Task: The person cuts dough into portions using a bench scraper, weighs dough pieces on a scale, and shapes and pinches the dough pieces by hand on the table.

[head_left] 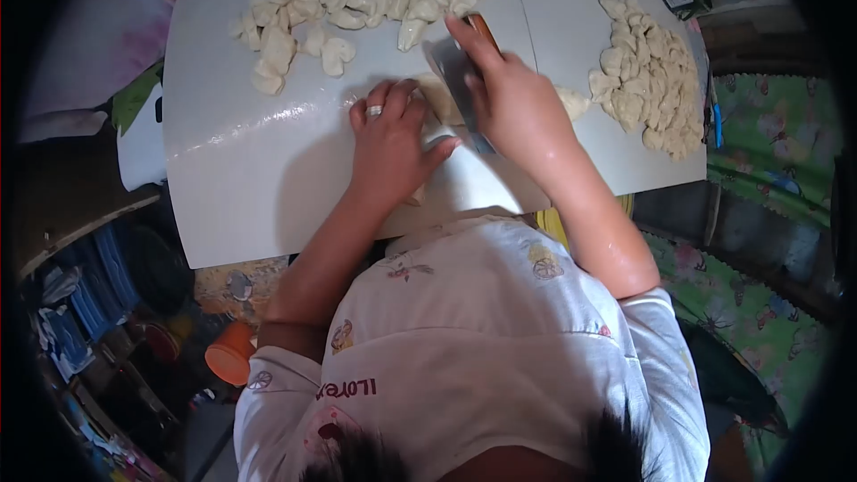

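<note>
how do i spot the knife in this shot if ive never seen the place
Find the big white table across the upper part of the view. Near its middle, just right of the left hand, the right hand grips the knife. Its broad, dark-looking blade and orange-brown handle set it apart from the pale dough pieces around it.

White T-shirt [482,384], short-sleeved, with a horizontal seam across the front; small multicoloured prints scattered over it, a round, spoked motif [260,381] on the left sleeve [277,397]; dark reddish-purple lettering [350,388] near a pink print [328,428]. Silver-coloured ring [374,111], one, on a left hand [390,138] finger.
</note>
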{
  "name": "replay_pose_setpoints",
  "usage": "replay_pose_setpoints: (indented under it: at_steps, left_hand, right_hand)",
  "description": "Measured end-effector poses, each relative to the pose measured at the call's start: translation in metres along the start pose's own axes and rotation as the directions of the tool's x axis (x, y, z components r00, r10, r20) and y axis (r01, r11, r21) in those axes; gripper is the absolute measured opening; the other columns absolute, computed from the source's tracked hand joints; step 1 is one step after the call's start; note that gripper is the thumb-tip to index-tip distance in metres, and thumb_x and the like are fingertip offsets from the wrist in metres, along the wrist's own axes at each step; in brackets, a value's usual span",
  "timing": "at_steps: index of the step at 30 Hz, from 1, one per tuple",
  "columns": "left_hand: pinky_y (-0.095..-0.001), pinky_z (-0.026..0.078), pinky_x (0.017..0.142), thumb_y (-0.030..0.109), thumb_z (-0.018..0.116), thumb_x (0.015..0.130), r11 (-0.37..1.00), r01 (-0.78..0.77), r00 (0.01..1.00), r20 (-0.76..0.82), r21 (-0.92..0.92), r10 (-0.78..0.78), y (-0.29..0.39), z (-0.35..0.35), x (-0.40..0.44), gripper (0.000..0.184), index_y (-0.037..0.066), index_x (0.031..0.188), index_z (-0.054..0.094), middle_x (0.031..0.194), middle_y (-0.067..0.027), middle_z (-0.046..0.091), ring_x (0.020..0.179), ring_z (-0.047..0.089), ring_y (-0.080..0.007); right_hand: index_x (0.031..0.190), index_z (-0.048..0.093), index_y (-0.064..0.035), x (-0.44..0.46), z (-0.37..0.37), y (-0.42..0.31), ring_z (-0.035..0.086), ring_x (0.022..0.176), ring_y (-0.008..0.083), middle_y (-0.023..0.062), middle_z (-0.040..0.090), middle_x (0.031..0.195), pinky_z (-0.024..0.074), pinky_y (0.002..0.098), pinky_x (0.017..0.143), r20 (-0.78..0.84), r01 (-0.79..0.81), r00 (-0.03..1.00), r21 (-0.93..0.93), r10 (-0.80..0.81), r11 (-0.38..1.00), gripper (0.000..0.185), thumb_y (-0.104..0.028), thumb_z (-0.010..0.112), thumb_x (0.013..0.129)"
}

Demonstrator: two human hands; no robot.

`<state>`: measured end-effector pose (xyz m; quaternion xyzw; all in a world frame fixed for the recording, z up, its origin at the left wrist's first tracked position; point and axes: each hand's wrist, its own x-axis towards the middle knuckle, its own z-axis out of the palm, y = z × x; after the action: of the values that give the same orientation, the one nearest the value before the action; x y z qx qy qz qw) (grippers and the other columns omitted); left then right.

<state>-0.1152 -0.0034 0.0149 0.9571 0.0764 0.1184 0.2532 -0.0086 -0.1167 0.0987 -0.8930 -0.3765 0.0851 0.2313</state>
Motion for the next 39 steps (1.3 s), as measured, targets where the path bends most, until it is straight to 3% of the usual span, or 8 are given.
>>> replay_pose_setpoints:
  at_steps: [7, 10, 13, 16, 20, 24, 30, 39]
  left_hand:
    - [-0.0435, 0.040, 0.091, 0.020, 0.071, 0.070, 0.982, -0.033, 0.997, 0.068, -0.184, 0.047, -0.014, 0.028, 0.013, 0.041, 0.002, 0.105, 0.058, 0.112, -0.0159, 0.057, 0.106, 0.052, -0.0331]
    - [-0.0415, 0.042, 0.086, 0.015, 0.071, 0.067, 0.996, -0.079, 0.997, -0.005, -0.040, 0.079, -0.009, 0.029, 0.010, 0.042, 0.000, 0.103, 0.055, 0.106, -0.0157, 0.056, 0.100, 0.054, -0.0320]
    - [-0.0421, 0.042, 0.085, 0.017, 0.072, 0.067, 0.977, 0.007, 0.998, 0.061, -0.213, 0.007, -0.005, 0.022, -0.006, 0.037, 0.002, 0.097, 0.058, 0.106, -0.0157, 0.053, 0.100, 0.052, -0.0343]
    - [-0.0457, 0.040, 0.089, 0.020, 0.075, 0.067, 0.961, 0.109, 0.993, -0.021, -0.254, -0.118, -0.002, 0.009, -0.007, 0.039, 0.005, 0.099, 0.059, 0.114, -0.0142, 0.050, 0.109, 0.047, -0.0338]
    - [-0.0512, 0.031, 0.097, 0.025, 0.076, 0.065, 0.999, -0.034, 0.998, 0.044, 0.002, 0.034, -0.001, 0.011, 0.015, 0.054, 0.007, 0.111, 0.055, 0.124, -0.0124, 0.044, 0.123, 0.037, -0.0326]
    - [-0.0450, 0.037, 0.093, 0.022, 0.074, 0.067, 0.988, -0.093, 0.996, -0.009, -0.127, 0.093, -0.007, 0.029, 0.031, 0.049, 0.003, 0.108, 0.055, 0.120, -0.0144, 0.052, 0.115, 0.048, -0.0317]
    - [-0.0430, 0.040, 0.088, 0.025, 0.071, 0.070, 0.990, -0.033, 0.987, 0.151, -0.138, 0.054, -0.005, 0.035, 0.022, 0.046, 0.001, 0.106, 0.057, 0.107, -0.0152, 0.058, 0.099, 0.055, -0.0309]
    - [-0.0431, 0.040, 0.083, 0.022, 0.071, 0.068, 0.996, -0.082, 0.997, 0.001, -0.047, 0.082, -0.005, 0.013, 0.025, 0.027, 0.004, 0.085, 0.060, 0.097, -0.0118, 0.060, 0.095, 0.055, -0.0309]
  right_hand:
    - [0.135, 0.041, -0.0204, 0.008, 0.031, 0.010, 0.062, 0.078, 0.0381, 0.0231, 0.060, 0.088, 0.0509, 0.0429, 0.067, 0.140, -0.086, 0.986, -0.015, 0.088, 0.996, 0.057, -0.010, 0.054, 0.080]
    - [0.133, 0.040, -0.0171, 0.055, 0.045, 0.003, 0.061, 0.078, 0.0390, 0.0226, 0.062, 0.088, 0.0485, 0.0457, 0.070, -0.091, 0.212, 0.972, -0.048, -0.216, 0.976, 0.056, -0.003, 0.046, 0.080]
    - [0.134, 0.040, -0.0189, 0.075, 0.026, 0.001, 0.060, 0.084, 0.0404, 0.0226, 0.062, 0.096, 0.0480, 0.0459, 0.073, 0.110, 0.038, 0.993, 0.081, -0.047, 0.996, 0.057, -0.002, 0.046, 0.080]
    - [0.135, 0.040, -0.0213, 0.028, 0.005, 0.019, 0.061, 0.074, 0.0409, 0.0232, 0.061, 0.092, 0.0504, 0.0460, 0.066, -0.089, 0.048, 0.995, 0.050, -0.044, 0.998, 0.058, -0.007, 0.052, 0.080]
    - [0.138, 0.034, -0.0268, -0.001, 0.000, 0.024, 0.061, 0.073, 0.0416, 0.0244, 0.060, 0.091, 0.0504, 0.0464, 0.065, -0.005, -0.071, 0.997, -0.006, 0.071, 0.997, 0.060, -0.010, 0.052, 0.083]
    - [0.138, 0.036, -0.0254, -0.003, 0.009, 0.019, 0.061, 0.071, 0.0412, 0.0238, 0.059, 0.082, 0.0504, 0.0465, 0.064, 0.097, -0.173, 0.980, -0.028, 0.175, 0.984, 0.060, -0.010, 0.053, 0.082]
    - [0.135, 0.039, -0.0181, 0.057, 0.028, 0.014, 0.061, 0.077, 0.0399, 0.0241, 0.061, 0.085, 0.0492, 0.0432, 0.068, -0.084, 0.163, 0.983, -0.045, -0.166, 0.986, 0.055, -0.006, 0.048, 0.082]
    - [0.137, 0.036, -0.0221, 0.001, -0.003, 0.027, 0.059, 0.089, 0.0413, 0.0232, 0.058, 0.111, 0.0489, 0.0459, 0.078, 0.054, -0.112, 0.993, 0.052, 0.109, 0.992, 0.056, -0.009, 0.051, 0.084]
